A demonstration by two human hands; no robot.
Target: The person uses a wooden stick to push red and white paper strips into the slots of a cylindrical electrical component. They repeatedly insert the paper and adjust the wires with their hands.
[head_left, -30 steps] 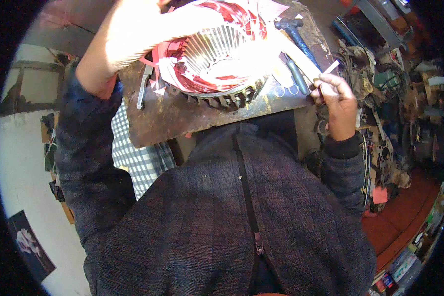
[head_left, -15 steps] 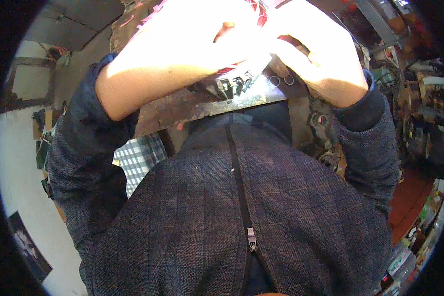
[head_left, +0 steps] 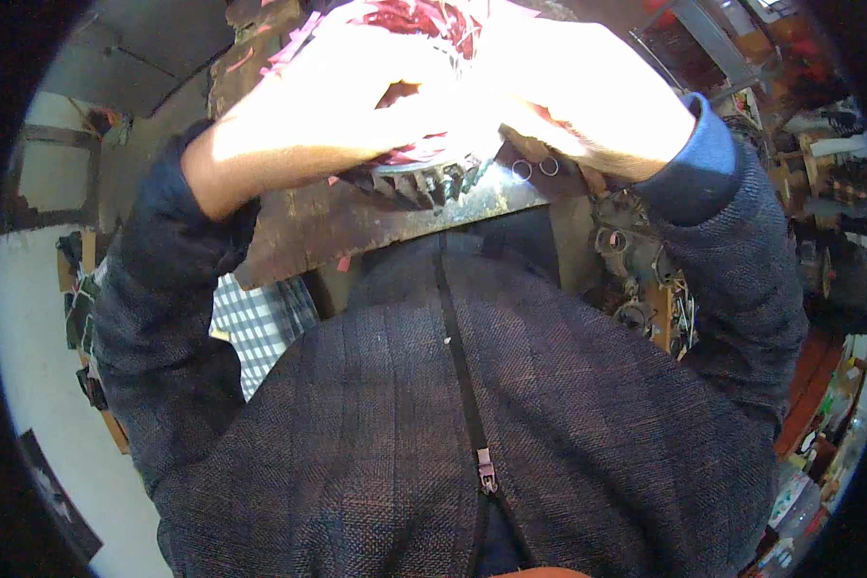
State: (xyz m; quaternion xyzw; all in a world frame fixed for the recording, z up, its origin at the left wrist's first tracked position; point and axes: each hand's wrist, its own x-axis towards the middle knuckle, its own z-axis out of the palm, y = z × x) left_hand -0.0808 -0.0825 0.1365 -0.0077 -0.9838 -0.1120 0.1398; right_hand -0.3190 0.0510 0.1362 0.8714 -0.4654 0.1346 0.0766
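Note:
A motor stator with red wire windings (head_left: 414, 19) and a dark toothed rim (head_left: 414, 188) rests on the worn board (head_left: 299, 231), fringed with pink paper strips (head_left: 294, 43). Strong light washes out both my hands over it. My left hand (head_left: 356, 91) has bent fingers in among the windings. My right hand (head_left: 588, 96) is beside it at the stator's right, fingers bent inward; what either grips cannot be made out. Ring handles of scissors (head_left: 535, 168) show on the board just below my right hand.
Below the board at left is a checked cloth (head_left: 258, 328). Cluttered metal parts (head_left: 617, 250) lie low to the right, with a red surface (head_left: 804, 395) beyond. A pale wall (head_left: 39, 318) stands at far left.
My right hand came in from the board's right edge, where it held a pale strip, to the stator beside my left hand. Both hands now cover much of the stator's middle.

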